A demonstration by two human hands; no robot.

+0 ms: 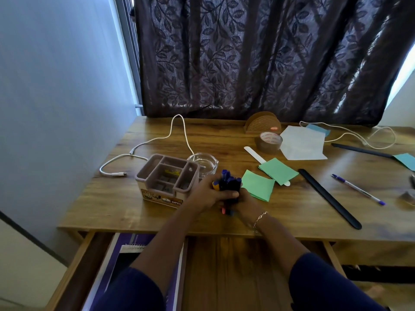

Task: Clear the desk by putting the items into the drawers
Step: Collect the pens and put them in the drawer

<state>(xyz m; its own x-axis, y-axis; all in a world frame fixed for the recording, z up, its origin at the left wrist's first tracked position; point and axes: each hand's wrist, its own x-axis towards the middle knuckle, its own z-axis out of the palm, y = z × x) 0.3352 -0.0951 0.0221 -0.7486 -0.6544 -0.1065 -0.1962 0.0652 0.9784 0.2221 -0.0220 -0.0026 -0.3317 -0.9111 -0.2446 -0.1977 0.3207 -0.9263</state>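
Nearest, at lower left, one drawer stands pulled open, a purple book and a spiral notepad inside it; up on the desk, just beside the compartment organiser, left hand and right hand both wrap round a bundle of pens, its long axis roughly upright, caps up; the drawer lies below and left of the bundle, nearer the left hand, so I judge the carry goes down-left; lying on the desk, counted: two white cables, one glass ashtray, two green note pads, one tape roll, two black strips, one ballpoint pen
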